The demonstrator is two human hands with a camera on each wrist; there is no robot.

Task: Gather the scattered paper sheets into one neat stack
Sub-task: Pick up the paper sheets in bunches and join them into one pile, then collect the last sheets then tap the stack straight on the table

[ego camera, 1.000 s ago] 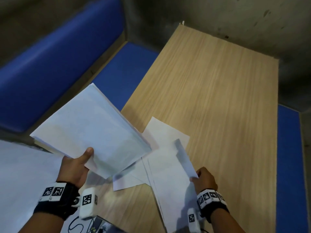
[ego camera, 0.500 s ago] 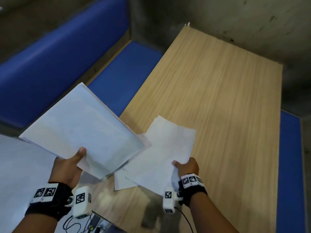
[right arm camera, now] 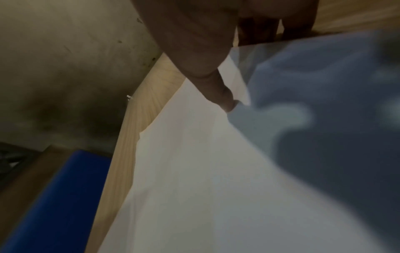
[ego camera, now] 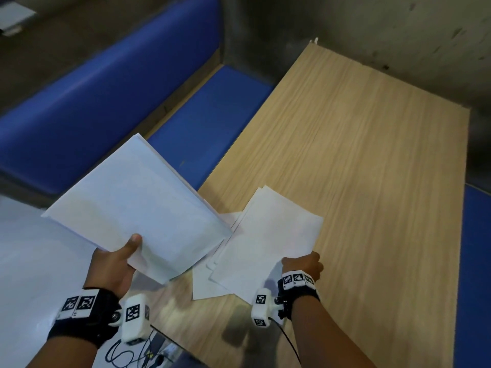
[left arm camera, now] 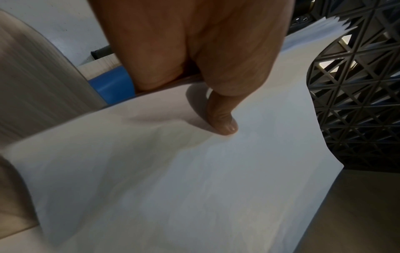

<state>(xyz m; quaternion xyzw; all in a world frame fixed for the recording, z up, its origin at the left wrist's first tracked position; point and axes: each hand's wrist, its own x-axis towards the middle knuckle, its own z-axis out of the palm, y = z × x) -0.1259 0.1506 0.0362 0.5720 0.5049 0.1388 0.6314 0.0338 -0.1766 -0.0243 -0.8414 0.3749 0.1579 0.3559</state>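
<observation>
Two hands at work over a wooden table (ego camera: 358, 168), each with paper. Left hand (ego camera: 114, 264) raised clear of the tabletop, gripping a stack of white sheets (ego camera: 138, 211) at its near edge: thumb (left arm camera: 223, 118) pressed flat on top, fingers hidden underneath. Stack tilted, fanning slightly along its far-right edge, reaching out ahead of the hand and overhanging the table's left edge and a blue bench seat (ego camera: 210, 123). Right hand (ego camera: 303, 264) low at the table, pinching the near right corner of a few loose sheets (ego camera: 268, 235); thumb (right arm camera: 223, 95) on top of the paper, fingers curled beneath the lifted edge. Loose sheets spread ahead and to the left of that hand, roughly overlapped, edges not squared, mostly lying on the wood. One more sheet (ego camera: 204, 288) flat on the table between the two hands, partly under the others. Held stack's right corner above the loose sheets' left side. Tagged black wristbands (ego camera: 79, 312) with white camera units on both wrists.
</observation>
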